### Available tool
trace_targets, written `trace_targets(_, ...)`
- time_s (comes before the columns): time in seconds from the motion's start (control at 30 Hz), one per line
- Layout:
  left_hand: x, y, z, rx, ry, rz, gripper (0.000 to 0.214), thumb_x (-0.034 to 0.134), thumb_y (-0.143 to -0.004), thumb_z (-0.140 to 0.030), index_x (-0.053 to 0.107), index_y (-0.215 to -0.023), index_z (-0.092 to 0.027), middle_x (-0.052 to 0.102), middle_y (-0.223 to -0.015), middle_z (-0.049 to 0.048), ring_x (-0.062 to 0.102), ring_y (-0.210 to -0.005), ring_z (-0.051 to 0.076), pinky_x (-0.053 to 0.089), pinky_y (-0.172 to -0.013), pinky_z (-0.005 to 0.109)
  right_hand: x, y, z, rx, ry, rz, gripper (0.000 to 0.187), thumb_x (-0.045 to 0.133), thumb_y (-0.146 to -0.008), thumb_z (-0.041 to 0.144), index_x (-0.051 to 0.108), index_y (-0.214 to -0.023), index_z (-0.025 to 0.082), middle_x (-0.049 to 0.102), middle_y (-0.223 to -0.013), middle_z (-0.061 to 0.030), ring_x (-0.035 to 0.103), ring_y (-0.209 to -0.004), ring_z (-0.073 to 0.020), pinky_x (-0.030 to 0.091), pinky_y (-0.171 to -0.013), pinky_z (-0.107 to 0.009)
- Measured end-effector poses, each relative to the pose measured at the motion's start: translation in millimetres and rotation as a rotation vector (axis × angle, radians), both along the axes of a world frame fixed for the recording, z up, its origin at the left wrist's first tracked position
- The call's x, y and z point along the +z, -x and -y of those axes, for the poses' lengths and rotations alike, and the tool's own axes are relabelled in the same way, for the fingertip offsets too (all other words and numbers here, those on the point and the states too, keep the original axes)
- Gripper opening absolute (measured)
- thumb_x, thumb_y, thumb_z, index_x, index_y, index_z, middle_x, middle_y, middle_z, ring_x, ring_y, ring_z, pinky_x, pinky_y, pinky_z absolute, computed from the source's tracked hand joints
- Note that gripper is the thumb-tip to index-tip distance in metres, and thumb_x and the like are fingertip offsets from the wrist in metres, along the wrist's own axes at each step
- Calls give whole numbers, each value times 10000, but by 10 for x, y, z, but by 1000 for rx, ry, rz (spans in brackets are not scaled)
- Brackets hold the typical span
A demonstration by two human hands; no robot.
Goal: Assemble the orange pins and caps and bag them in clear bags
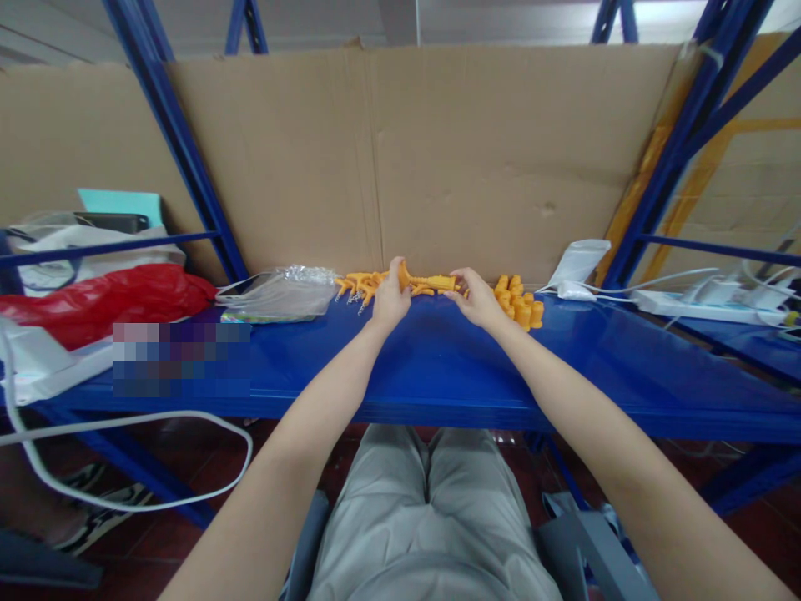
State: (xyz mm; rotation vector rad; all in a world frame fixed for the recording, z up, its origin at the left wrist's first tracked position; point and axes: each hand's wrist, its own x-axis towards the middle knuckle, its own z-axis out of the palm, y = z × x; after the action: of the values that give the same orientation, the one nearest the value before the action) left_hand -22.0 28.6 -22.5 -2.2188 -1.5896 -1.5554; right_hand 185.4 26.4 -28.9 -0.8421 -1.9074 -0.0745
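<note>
Blue table [450, 359]: chained orange pile [361, 286] is laid left, orange blocks [519, 305] are grouped right. By left hand [391, 299], 1 orange piece [404, 273] is pinched; by right hand [478, 299], orange cylinder [443, 282] is pinched, between the 2 hands. Work judged partway; finished count can't be told.

The blue table [450, 359] is shining like smooth painted metal, and the blue posts [170, 125] are looking like metal too. The big cardboard [488, 150] is looking dull and papery, with a crease showing. The orange pieces [522, 309] are looking like smooth plastic. The clear bag [288, 296] is glinting, the red bag [125, 296] is gleaming like thin, crumply plastic, and the gray pants [425, 517] are showing dull, wrinkly cloth.
</note>
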Motion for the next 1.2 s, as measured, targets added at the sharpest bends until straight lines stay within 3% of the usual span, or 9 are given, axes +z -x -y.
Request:
trace_targets(0.2, 4, 23, -18, 8, 9, 24, 646, 580, -843, -99, 400, -1445, -249, 724, -1112, 95, 691, -1038, 261, 536, -937, 381, 19, 38, 62, 22, 54, -41, 286, 663, -836, 342, 572, -1071, 207, 659, -1048, -93, 630, -907, -227, 525, -833, -399)
trace_targets(0.4, 4, 37, 1, 42, 35, -20, 582, 595, -850, -118, 462, -1399, -259, 724, -1117, 98, 686, -1060, 279, 526, -947, 393, -46, 117, 30, 86, 442, -271, 259, 602, -903, 460, 517, -920, 216, 604, -745, 9, 562, -575, -121, 515, -605, -274)
trace_targets(0.47, 12, 28, 21, 47, 23, -35, 575, 597, -848, -107, 461, -1390, -248, 730, -1087, 95, 690, -1049, 275, 524, -946, 401, -60, 133, -4, 123, 486, -298, 267, 621, -892, 458, 493, -889, 223, 571, -702, 30, 538, -544, -110, 502, -581, -259)
trace_targets(0.73, 73, -18, 85, 64, 8, 1, 559, 599, -818, -46, 456, -1338, -196, 716, -1120, 114, 695, -1046, 259, 539, -908, 354, -29, 48, -36, 69, 192, -87, 232, 600, -878, 362, 505, -1027, 212, 567, -803, 1, 571, -752, -181, 501, -766, -353)
trace_targets(0.9, 78, 9, 13, -2, 47, 32, 575, 599, -830, -79, 414, -1362, -196, 729, -994, 85, 711, -936, 226, 539, -859, 315, 70, -4, 57, 38, 33, 60, 252, 568, -902, 332, 518, -1111, 200, 636, -990, -94, 613, -891, -234, 508, -844, -399)
trace_targets(1.03, 72, 34, -34, -24, 73, 35, 560, 586, -849, -122, 385, -1369, -175, 719, -985, 96, 705, -879, 224, 537, -830, 324, 94, -13, 95, 10, -60, 137, 296, 555, -921, 313, 524, -1189, 191, 636, -1134, -156, 619, -1021, -274, 505, -910, -434)
trace_targets(1.2, 65, 40, -39, -11, 14, 93, 542, 618, -789, -76, 427, -1285, -178, 692, -871, 56, 693, -807, 207, 528, -781, 309, 48, -4, 78, 3, -116, 145, 353, 530, -948, 321, 509, -1279, 200, 617, -1211, -160, 604, -1098, -283, 496, -958, -461)
